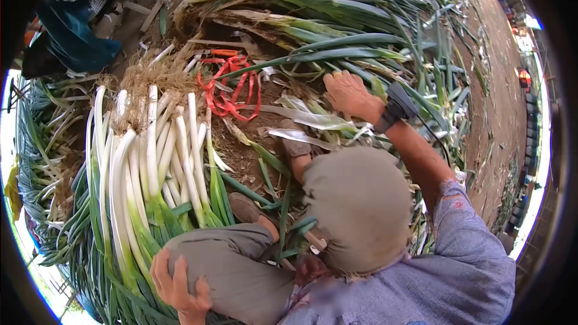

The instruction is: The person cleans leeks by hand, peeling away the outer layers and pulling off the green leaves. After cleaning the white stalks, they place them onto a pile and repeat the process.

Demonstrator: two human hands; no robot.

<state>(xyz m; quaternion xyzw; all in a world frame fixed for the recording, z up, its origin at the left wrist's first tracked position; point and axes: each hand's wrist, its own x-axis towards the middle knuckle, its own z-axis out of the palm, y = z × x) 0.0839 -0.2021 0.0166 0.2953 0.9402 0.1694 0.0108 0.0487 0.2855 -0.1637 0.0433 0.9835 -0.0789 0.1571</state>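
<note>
My left hand [180,286] rests on my left knee, fingers spread over the trouser cloth. My right hand [352,93] reaches forward among the loose green onions at the edge of the far heap [355,0]. Its fingers curl downward and their tips are hidden, so what they grip cannot be made out. A long green onion leaf [337,54] lies just beyond them. In front of my left knee is a row of cleaned green onions [153,150], white stalks showing and roots pointing away from me. Red plastic ties [232,93] lie between that row and my right hand.
An orange-handled tool [223,52] lies beside the ties. Stripped pale leaves [307,120] litter the soil near my shoes. More green onions [39,144] are piled at far left. Dark teal cloth [78,36] shows at upper left. A dark device [397,108] is strapped to my right wrist.
</note>
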